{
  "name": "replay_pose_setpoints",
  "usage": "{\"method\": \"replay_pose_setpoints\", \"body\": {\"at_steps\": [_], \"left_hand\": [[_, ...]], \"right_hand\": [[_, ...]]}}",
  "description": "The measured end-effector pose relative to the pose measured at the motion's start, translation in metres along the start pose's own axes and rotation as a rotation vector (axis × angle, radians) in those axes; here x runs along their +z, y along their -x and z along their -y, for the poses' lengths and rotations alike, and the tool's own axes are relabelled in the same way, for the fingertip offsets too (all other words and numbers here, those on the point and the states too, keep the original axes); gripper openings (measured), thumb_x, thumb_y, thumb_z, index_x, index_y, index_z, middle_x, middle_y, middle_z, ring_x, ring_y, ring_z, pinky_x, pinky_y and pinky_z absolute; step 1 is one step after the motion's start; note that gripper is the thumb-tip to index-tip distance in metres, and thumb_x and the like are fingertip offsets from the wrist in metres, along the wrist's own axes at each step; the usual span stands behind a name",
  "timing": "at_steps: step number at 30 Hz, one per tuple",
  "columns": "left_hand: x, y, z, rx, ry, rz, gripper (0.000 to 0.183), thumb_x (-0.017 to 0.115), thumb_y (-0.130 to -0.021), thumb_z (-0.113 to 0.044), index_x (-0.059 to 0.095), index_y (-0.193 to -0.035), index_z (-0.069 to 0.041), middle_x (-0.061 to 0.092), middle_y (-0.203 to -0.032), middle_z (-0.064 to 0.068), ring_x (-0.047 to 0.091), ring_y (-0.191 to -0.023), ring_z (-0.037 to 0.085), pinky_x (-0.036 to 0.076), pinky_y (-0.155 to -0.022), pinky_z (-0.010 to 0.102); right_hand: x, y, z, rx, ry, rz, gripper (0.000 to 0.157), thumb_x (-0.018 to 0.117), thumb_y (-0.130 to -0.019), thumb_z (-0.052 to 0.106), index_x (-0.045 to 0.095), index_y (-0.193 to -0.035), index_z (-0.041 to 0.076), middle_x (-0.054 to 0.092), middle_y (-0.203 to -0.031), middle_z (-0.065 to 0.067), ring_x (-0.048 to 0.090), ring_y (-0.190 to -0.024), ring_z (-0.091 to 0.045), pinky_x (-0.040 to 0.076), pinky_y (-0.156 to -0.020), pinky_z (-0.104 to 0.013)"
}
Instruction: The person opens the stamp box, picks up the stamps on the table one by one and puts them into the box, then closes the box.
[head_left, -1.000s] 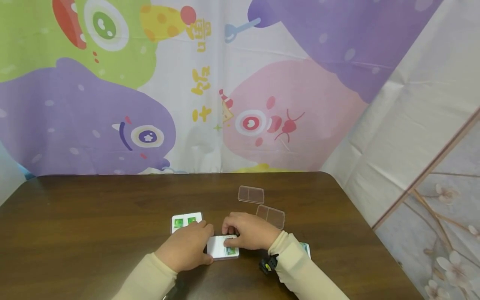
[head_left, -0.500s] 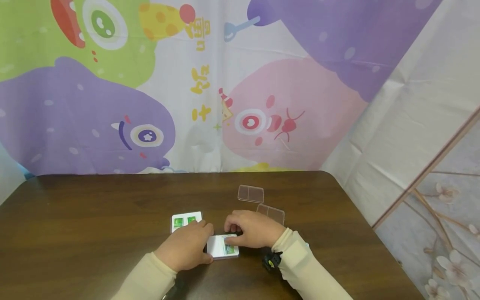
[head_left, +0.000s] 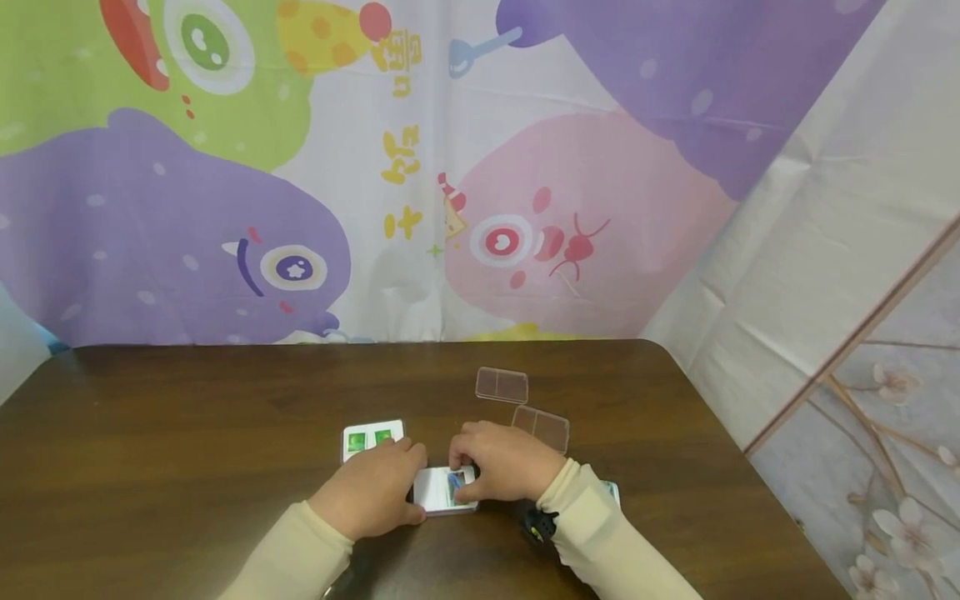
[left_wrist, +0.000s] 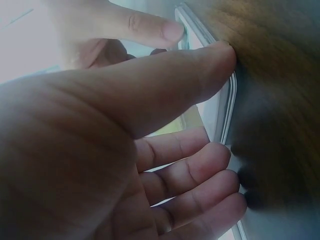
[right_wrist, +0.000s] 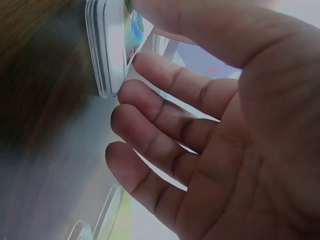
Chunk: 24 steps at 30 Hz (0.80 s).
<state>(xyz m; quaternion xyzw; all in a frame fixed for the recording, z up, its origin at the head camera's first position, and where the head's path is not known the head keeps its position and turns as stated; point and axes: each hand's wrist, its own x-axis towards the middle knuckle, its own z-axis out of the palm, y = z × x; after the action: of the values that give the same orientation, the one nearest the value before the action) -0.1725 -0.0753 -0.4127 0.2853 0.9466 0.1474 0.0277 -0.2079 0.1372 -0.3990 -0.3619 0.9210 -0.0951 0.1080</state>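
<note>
A flat, white-filled clear case lies on the table between the hands. My left hand grips its left end, with the thumb on the near edge and the fingers on the far edge. Over the case's right half, my right hand has thumb and index finger at opposite edges of a small colored picture card, seemingly pinching it. The other right fingers curl loosely beyond the case. Part of the picture is hidden by the thumb.
Another white case with green pictures sits beyond my left hand, partly covered. Two clear divided plastic lids lie behind my right hand. A further picture piece peeks out beside the right sleeve. A patterned curtain hangs behind the brown table.
My right thumb and index finger have drawn closer together on the picture, which now looks different, with a blue patch showing. The left hand and the case have stayed in place.
</note>
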Motion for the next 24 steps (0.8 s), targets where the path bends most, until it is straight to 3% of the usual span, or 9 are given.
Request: {"method": "replay_pose_setpoints", "body": {"at_steps": [17, 24], "left_hand": [[-0.0042, -0.0013, -0.0042, -0.037, -0.001, 0.045, 0.05, 0.094, -0.075, -0.032, 0.063, -0.102, -0.004, 0.062, -0.094, 0.006, 0.06, -0.083, 0.022, 0.054, -0.074, 0.044], [-0.0044, -0.001, -0.0037, -0.045, 0.007, 0.058, 0.05, 0.094, -0.075, -0.033, 0.064, -0.103, -0.004, 0.063, -0.095, 0.006, 0.06, -0.085, 0.022, 0.054, -0.076, 0.044]], "right_hand": [[0.0012, -0.0008, 0.0012, 0.032, 0.001, 0.0, 0.028, 0.086, -0.085, 0.035, 0.066, -0.096, 0.018, 0.055, -0.09, 0.008, 0.048, -0.075, -0.005, 0.045, -0.063, -0.022], [0.0006, 0.0001, -0.0016, -0.004, -0.031, 0.008, 0.024, 0.081, -0.09, 0.034, 0.066, -0.098, 0.018, 0.056, -0.091, 0.008, 0.049, -0.076, -0.005, 0.045, -0.066, -0.022]]}}
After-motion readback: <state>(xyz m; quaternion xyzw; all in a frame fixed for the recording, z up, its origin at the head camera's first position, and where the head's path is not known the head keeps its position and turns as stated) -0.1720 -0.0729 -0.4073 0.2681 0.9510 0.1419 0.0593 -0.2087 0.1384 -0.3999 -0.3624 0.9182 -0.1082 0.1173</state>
